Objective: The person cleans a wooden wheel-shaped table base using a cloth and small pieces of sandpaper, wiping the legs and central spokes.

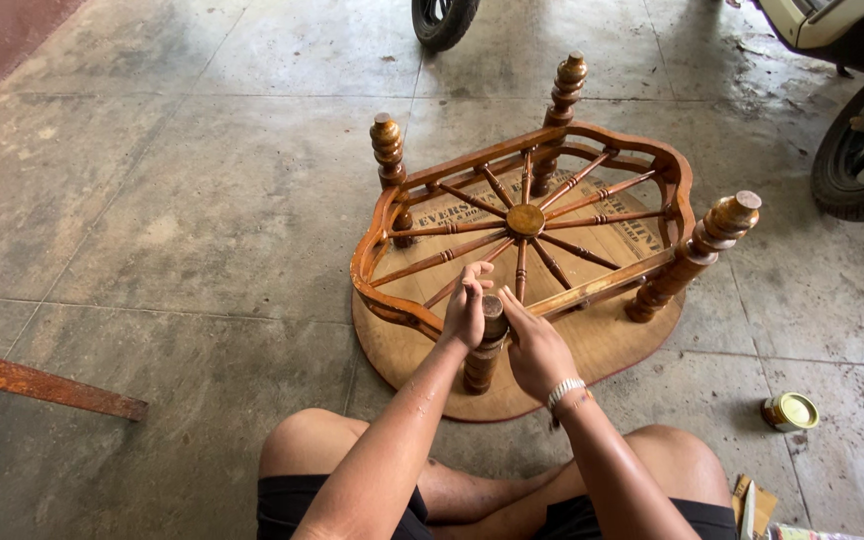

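Upturned brown wooden table (527, 225) lies top-down on concrete floor (152, 200), legs exposed. Left hand (467, 310) and right hand (535, 350) fingers closed around near turned leg (487, 345), steadying it.

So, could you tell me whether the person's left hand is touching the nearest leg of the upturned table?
Touching. The head view shows the left hand wrapped against the top of the nearest table leg, no gap between them.
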